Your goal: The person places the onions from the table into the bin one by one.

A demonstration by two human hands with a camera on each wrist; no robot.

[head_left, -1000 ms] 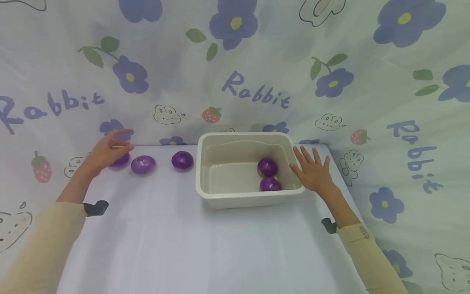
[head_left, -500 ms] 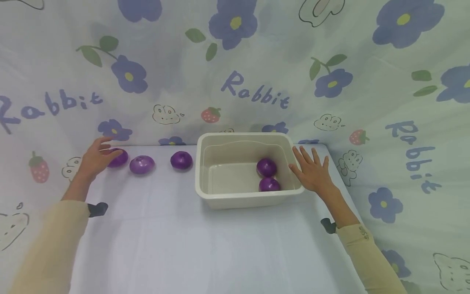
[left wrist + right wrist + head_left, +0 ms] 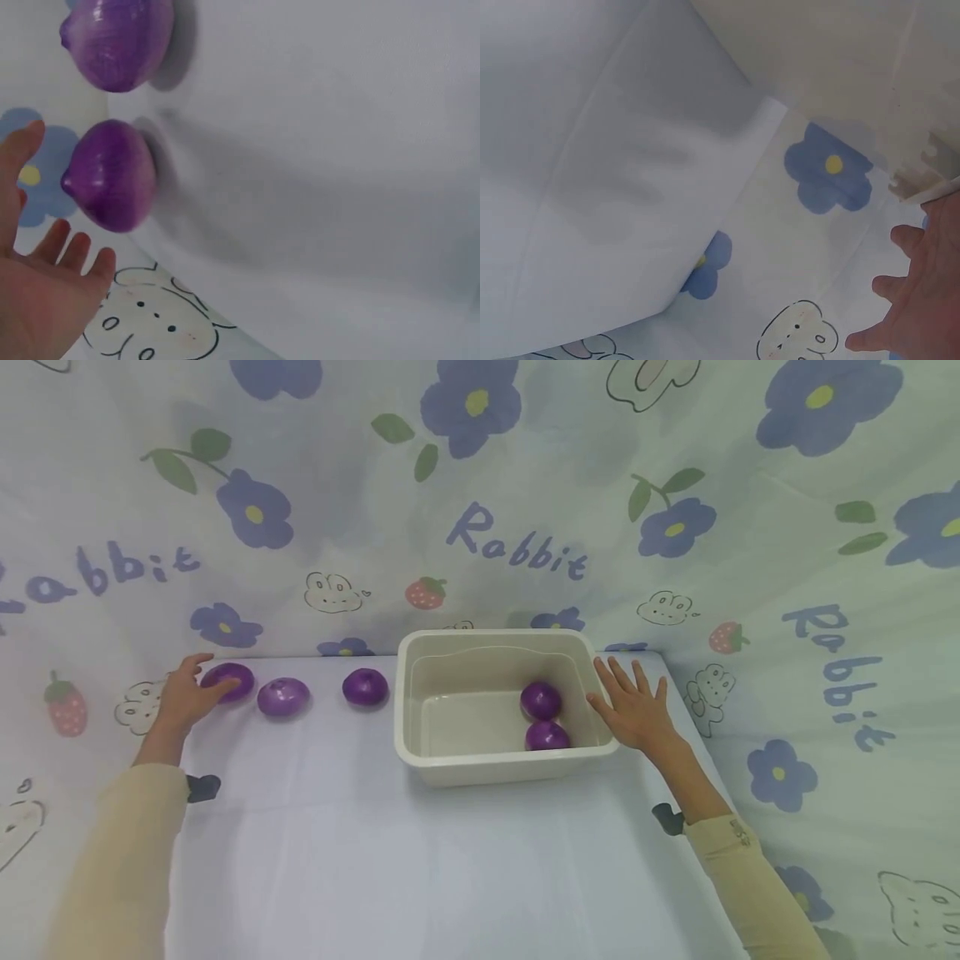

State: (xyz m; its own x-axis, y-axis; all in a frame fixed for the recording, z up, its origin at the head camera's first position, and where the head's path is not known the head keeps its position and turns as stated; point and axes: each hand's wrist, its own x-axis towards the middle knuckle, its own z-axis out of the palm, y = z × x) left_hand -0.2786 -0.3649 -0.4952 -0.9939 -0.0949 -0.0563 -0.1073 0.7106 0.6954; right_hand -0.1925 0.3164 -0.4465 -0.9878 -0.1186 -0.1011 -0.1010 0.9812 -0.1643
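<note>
My left hand [image 3: 183, 702] is at the leftmost purple onion [image 3: 232, 680] on the table's back left. Its thumb and fingers stand apart; in the left wrist view a gap shows between the fingers [image 3: 73, 251] and that onion [image 3: 112, 176]. Just right of it sits a lighter purple onion [image 3: 283, 697]. Another onion [image 3: 365, 688] lies near the left side of the white plastic bin [image 3: 491, 762]. My right hand [image 3: 637, 713], fingers spread, reaches the bin's right rim and holds nothing. Two onions touch inside the bin, the back one [image 3: 541, 701] and the front one [image 3: 547, 735].
The white-covered table [image 3: 420, 868] ends at the back against a hanging cloth [image 3: 360, 510] printed with flowers and rabbits. More of this cloth hangs along the right side. A dark wrist strap piece [image 3: 203, 788] juts from the left sleeve.
My left hand has come down and toward the left onto the far side of the leftmost onion, uncovering more of it. The right hand stays at the bin; the view shifts slightly.
</note>
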